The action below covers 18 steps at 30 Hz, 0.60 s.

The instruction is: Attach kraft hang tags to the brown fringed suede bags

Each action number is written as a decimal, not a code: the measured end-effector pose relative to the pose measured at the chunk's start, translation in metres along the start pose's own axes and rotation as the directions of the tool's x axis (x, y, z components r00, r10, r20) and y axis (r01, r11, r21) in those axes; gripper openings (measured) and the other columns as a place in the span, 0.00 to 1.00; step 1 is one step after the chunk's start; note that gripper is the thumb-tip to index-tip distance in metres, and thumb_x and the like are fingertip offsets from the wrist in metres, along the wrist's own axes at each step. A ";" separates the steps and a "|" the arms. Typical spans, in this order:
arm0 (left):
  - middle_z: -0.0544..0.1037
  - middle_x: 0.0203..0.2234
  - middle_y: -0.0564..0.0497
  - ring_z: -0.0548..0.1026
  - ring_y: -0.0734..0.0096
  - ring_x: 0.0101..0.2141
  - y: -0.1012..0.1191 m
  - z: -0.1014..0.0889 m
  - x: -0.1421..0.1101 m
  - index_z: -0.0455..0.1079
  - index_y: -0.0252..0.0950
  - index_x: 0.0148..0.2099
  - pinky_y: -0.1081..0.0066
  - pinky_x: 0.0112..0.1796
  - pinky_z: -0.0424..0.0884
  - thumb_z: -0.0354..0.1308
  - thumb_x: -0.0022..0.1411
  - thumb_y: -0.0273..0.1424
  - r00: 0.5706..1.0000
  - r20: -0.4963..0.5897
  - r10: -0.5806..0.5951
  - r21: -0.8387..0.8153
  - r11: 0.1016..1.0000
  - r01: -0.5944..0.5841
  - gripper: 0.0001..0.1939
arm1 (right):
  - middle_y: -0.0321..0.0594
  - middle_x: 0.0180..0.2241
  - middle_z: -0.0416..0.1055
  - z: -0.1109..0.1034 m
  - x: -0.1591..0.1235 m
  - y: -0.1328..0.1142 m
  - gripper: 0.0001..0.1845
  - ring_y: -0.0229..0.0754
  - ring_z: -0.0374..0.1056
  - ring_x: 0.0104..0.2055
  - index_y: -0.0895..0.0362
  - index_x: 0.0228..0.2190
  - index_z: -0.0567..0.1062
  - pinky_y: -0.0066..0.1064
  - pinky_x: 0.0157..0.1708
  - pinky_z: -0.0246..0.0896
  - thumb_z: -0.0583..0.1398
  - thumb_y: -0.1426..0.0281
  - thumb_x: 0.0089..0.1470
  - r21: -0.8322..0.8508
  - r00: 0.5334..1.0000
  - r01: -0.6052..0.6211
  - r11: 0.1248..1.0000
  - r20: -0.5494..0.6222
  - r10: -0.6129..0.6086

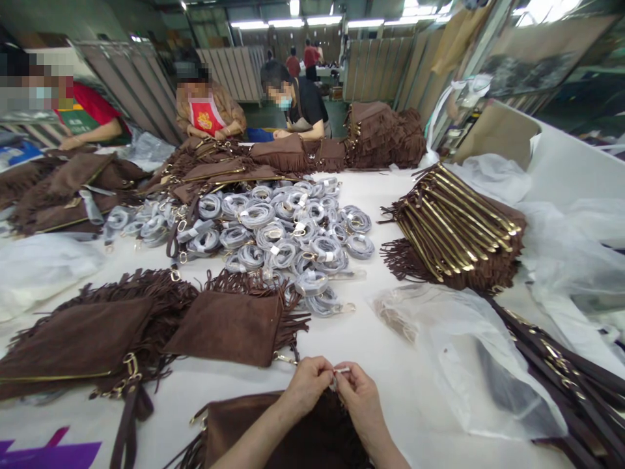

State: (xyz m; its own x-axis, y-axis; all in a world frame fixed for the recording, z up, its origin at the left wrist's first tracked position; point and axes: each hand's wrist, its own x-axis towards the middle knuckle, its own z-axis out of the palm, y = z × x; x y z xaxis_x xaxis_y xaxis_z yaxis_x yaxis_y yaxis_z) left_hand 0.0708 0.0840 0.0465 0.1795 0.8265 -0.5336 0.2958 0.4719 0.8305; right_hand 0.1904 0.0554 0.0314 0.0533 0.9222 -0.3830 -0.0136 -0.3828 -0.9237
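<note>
At the front edge of the table, a dark brown fringed pouch lies under my forearms. Above its far edge, my left hand and my right hand meet with fingers pinched together. A small white strip shows at the fingertips of my right hand. Something small and greyish sits between both sets of fingers, too small to make out. Just beyond my hands rests another brown fringed pouch with a metal clasp at its corner. Further left lies a brown pouch with a gold zipper and a wrist strap.
Coiled straps in grey wrapping heap up mid-table. To the right are stacked gold-zippered pouches, a clear plastic bag and dark straps. More brown pouches pile at the back, where several people sit.
</note>
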 end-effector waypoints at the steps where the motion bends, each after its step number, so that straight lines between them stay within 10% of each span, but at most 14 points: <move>1: 0.64 0.15 0.58 0.61 0.76 0.21 0.000 0.000 0.000 0.64 0.35 0.20 0.75 0.26 0.58 0.49 0.44 0.30 1.000 0.001 -0.001 -0.001 1.000 0.001 0.06 | 0.31 0.15 0.63 0.000 0.000 0.000 0.12 0.36 0.56 0.18 0.58 0.24 0.71 0.26 0.19 0.51 0.58 0.61 0.41 -0.009 1.000 0.004 1.000 -0.008 -0.005; 18: 0.64 0.16 0.57 0.62 0.74 0.23 -0.008 0.000 0.001 0.65 0.35 0.23 0.74 0.28 0.59 0.48 0.45 0.31 0.995 -0.092 0.038 0.033 0.999 -0.035 0.08 | 0.29 0.12 0.57 0.004 -0.003 0.004 0.12 0.36 0.51 0.16 0.55 0.18 0.68 0.28 0.17 0.45 0.55 0.60 0.41 -0.126 0.998 -0.058 0.990 -0.023 0.055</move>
State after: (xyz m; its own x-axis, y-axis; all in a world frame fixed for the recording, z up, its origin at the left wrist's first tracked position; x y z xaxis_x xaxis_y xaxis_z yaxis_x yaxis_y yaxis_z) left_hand 0.0687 0.0806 0.0391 0.1034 0.8685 -0.4848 0.3204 0.4323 0.8429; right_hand 0.1861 0.0519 0.0289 0.0753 0.8981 -0.4332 0.1095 -0.4393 -0.8917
